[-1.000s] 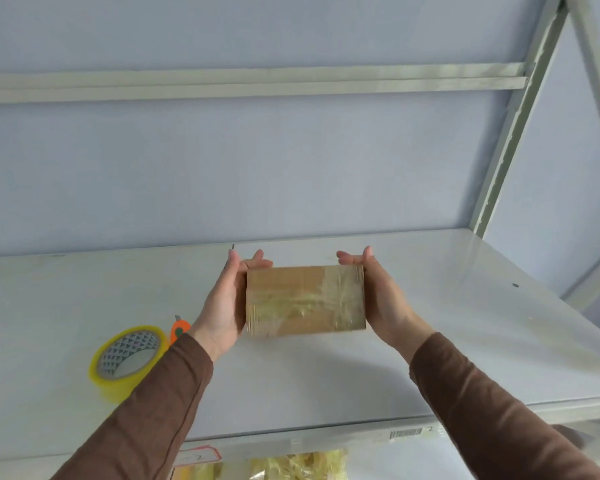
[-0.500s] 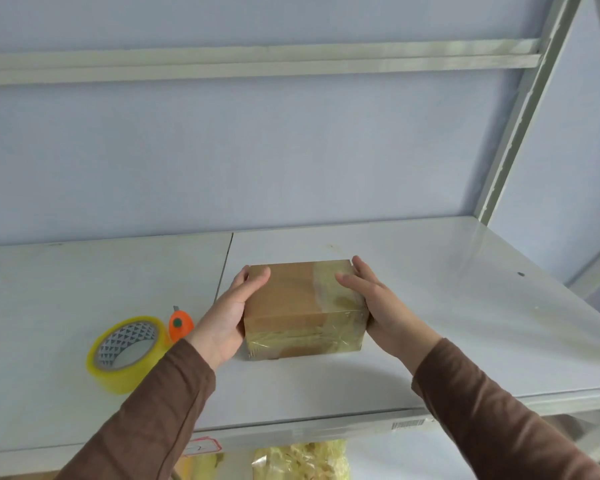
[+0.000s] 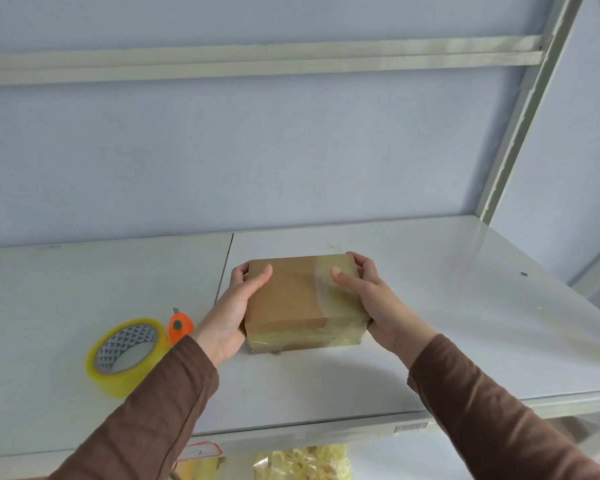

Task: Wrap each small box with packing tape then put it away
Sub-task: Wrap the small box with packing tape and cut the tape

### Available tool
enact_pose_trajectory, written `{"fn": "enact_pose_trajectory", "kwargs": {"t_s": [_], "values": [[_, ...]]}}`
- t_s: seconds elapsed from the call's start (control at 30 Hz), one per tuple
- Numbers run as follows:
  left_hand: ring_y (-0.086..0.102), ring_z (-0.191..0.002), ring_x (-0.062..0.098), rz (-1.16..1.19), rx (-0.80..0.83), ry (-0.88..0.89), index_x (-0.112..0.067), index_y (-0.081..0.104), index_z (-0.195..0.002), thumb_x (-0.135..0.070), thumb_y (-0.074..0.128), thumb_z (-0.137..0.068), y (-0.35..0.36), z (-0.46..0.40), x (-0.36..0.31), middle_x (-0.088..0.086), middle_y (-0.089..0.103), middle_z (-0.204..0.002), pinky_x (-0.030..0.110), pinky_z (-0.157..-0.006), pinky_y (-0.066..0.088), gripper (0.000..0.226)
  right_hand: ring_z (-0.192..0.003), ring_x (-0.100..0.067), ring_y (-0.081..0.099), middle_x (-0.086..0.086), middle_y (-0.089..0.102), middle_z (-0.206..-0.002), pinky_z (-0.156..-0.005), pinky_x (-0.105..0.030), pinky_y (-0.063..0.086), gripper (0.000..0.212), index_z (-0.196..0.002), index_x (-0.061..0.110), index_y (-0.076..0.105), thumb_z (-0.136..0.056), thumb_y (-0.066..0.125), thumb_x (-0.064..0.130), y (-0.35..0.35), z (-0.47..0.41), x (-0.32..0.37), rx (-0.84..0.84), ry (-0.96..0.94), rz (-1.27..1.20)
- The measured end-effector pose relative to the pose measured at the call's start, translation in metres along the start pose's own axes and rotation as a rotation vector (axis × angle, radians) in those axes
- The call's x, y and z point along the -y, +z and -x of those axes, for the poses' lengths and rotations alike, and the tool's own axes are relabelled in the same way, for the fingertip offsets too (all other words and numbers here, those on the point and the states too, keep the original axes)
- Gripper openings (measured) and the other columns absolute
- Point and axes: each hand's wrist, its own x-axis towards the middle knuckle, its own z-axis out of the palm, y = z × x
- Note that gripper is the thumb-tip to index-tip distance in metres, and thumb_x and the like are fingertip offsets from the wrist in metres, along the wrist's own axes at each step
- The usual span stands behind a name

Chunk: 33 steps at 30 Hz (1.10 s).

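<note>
Single head view, forward and down, close over shelf

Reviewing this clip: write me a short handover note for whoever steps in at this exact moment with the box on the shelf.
Left hand: grips the left end of the brown cardboard box, thumb on top.
Right hand: grips the right end, thumb on the taped band.
Box: rests flat on the white metal shelf, clear tape across its right part and front face.
Yellow-edged roll of clear packing tape and small orange cutter lie to the left of the box, untouched.
Done: some tape is on; whether the wrap is complete cannot be told.
Left: add tape if needed, then put the box away.
</note>
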Motion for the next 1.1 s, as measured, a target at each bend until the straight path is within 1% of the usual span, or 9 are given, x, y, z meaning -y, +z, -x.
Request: {"fn": "enact_pose_trajectory", "kwargs": {"t_s": [0.1,0.23,0.33,0.47,0.53,0.63,0.7,0.8,1.1], "values": [[0.063,-0.111,0.011,0.039,-0.004,0.177,-0.024,0.064,-0.109,-0.062,0.067,-0.080,-0.003,-0.003,-0.014,-0.011,0.067,-0.111,0.031,-0.088,0.052,0.047,-0.101,-0.005,0.066,0.018,0.066,-0.122,-0.077,-0.029,0.055,0.038,-0.112,0.025,0.059,-0.088,0.067,0.053,0.002,0.001,0.008,-0.042,-0.219,0.033],[0.039,-0.141,-0.004,-0.174,0.033,0.371,-0.024,0.064,-0.088,-0.039,0.063,-0.088,-0.013,0.002,-0.007,-0.025,0.050,-0.147,0.033,-0.114,0.034,0.015,-0.125,-0.014,0.053,0.015,0.060,-0.131,-0.093,-0.035,0.042,0.004,-0.092,0.027,0.055,-0.090,0.058,0.028,0.003,0.006,-0.002,-0.033,-0.394,0.189],[0.025,-0.147,-0.010,-0.388,0.086,0.386,-0.036,0.067,-0.121,-0.027,0.058,-0.090,-0.021,0.008,0.007,-0.025,0.033,-0.160,0.041,-0.126,0.023,0.034,-0.131,-0.017,0.048,0.016,0.057,-0.135,-0.094,-0.033,0.041,0.024,-0.103,0.029,0.061,-0.085,0.050,0.018,-0.001,0.013,-0.013,-0.037,-0.412,0.309],[0.011,-0.150,-0.012,-0.694,0.071,0.516,-0.038,0.050,-0.147,-0.008,0.051,-0.103,-0.016,0.010,-0.004,-0.025,0.024,-0.164,0.034,-0.127,0.016,0.053,-0.146,-0.003,0.033,0.022,0.047,-0.149,-0.116,-0.025,0.031,0.056,-0.138,0.032,0.057,-0.087,0.044,0.013,0.000,0.018,-0.001,0.021,-0.469,0.555],[0.004,-0.152,-0.010,-0.954,0.102,0.631,-0.029,0.040,-0.156,-0.023,0.049,-0.106,-0.011,0.010,-0.013,-0.017,0.019,-0.168,0.029,-0.127,0.009,0.051,-0.152,0.001,0.020,0.017,0.037,-0.160,-0.124,-0.023,0.016,0.057,-0.152,0.029,0.046,-0.096,0.046,0.017,-0.002,0.017,0.011,0.058,-0.549,0.824],[-0.010,-0.153,-0.006,-1.497,0.265,0.666,-0.024,0.015,-0.163,-0.073,0.023,-0.099,-0.005,0.010,-0.023,-0.013,0.000,-0.169,0.025,-0.127,-0.003,0.081,-0.156,-0.001,0.003,0.010,0.016,-0.170,-0.128,-0.032,0.000,0.063,-0.163,0.025,0.023,-0.106,0.040,0.050,0.001,0.013,0.027,0.202,-0.616,1.336],[-0.013,-0.153,-0.003,-1.742,0.291,0.659,-0.024,0.004,-0.163,-0.081,0.010,-0.092,-0.002,0.009,-0.023,-0.012,-0.008,-0.168,0.022,-0.125,-0.008,0.092,-0.157,-0.005,-0.004,0.008,0.005,-0.171,-0.128,-0.033,-0.004,0.077,-0.164,0.023,0.012,-0.102,0.029,0.064,0.005,0.010,0.029,0.302,-0.615,1.643],[-0.007,-0.155,-0.001,-1.790,0.268,0.659,-0.025,0.005,-0.164,-0.075,0.007,-0.090,0.001,0.009,-0.022,-0.011,-0.003,-0.170,0.020,-0.125,-0.007,0.089,-0.157,-0.007,-0.003,0.007,0.004,-0.171,-0.128,-0.033,-0.001,0.072,-0.165,0.022,0.008,-0.106,0.025,0.058,0.010,0.008,0.025,0.294,-0.620,1.800],[-0.002,-0.154,-0.005,-1.466,0.254,0.693,-0.031,0.020,-0.163,-0.075,0.031,-0.095,-0.005,0.009,-0.014,-0.018,0.010,-0.169,0.029,-0.128,0.005,0.081,-0.156,-0.002,0.006,0.013,0.017,-0.169,-0.128,-0.033,0.004,0.072,-0.164,0.025,0.018,-0.104,0.039,0.059,0.008,0.009,0.022,0.304,-0.643,1.560]]}}
